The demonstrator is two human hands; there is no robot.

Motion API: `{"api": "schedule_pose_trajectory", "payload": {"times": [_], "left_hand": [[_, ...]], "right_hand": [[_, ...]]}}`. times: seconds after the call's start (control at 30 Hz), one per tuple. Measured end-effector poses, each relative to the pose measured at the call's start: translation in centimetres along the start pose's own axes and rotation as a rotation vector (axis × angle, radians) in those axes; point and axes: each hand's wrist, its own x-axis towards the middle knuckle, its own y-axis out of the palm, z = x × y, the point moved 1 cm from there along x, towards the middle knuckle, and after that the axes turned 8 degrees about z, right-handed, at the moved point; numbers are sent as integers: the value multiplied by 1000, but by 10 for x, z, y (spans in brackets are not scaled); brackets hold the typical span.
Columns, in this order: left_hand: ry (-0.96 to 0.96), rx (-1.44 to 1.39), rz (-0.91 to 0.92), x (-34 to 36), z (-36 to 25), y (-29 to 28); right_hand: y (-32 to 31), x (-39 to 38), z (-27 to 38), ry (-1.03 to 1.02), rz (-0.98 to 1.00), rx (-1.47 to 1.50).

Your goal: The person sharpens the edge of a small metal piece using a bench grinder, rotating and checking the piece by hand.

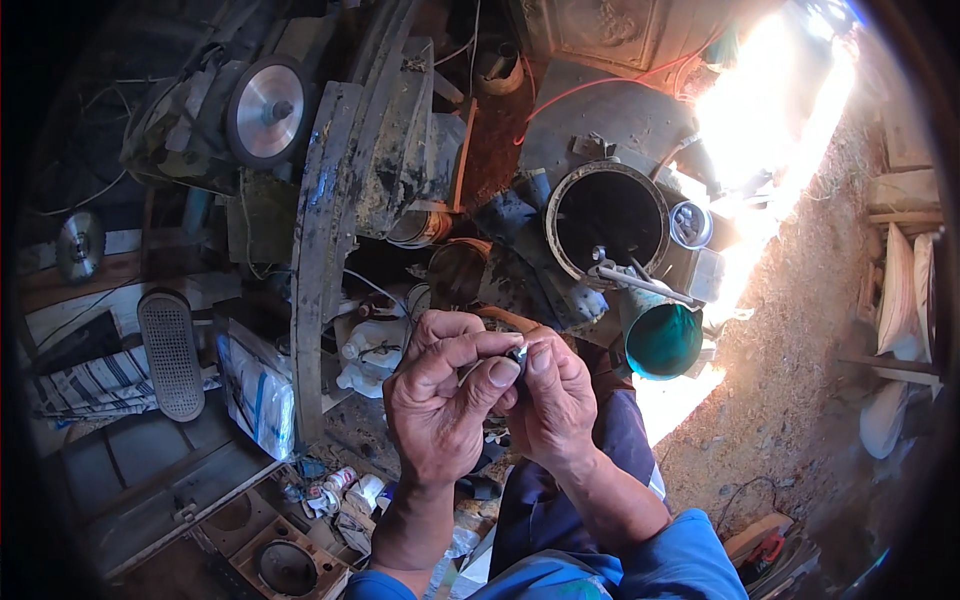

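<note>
Both of my hands meet above my lap, fingertips together around one small, dark, shiny piece (518, 354). Its kind is too small and too covered to make out. My left hand (438, 395) is closed, pinching the piece between thumb and forefinger, with the other fingers curled. From the other side my right hand (553, 405) is closed on it too, thumb tip pressed close to the left thumb. Most of the piece hides behind the fingertips.
Ahead on the right stands a round, dark-bottomed drum (553, 225), a metal bar (650, 285) across its near rim. A green-lined container (665, 342) is nearer. On the left are a wooden beam (312, 240), a disc wheel (268, 110) and a perforated oval pad (170, 355).
</note>
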Motion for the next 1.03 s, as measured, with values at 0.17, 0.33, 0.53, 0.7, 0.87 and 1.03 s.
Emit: {"api": "schedule_pose_trajectory", "payload": {"times": [0.17, 0.33, 0.53, 0.7, 0.87, 1.03], "left_hand": [[-24, -30, 43, 4, 2, 6], [-39, 0, 50, 7, 3, 14], [-85, -87, -1, 13, 7, 13], [-218, -251, 15, 22, 16, 0], [-332, -568, 182, 32, 22, -18], [-389, -580, 198, 32, 23, -29]], "right_hand": [[-2, -6, 9, -29, -63, -103], [-9, -1, 14, 0, 43, 179], [-9, 3, 22, 86, 12, 187], [-5, 6, 25, 157, -89, 124], [-4, 13, 24, 179, -30, 56], [-4, 18, 23, 179, -31, -199]]}}
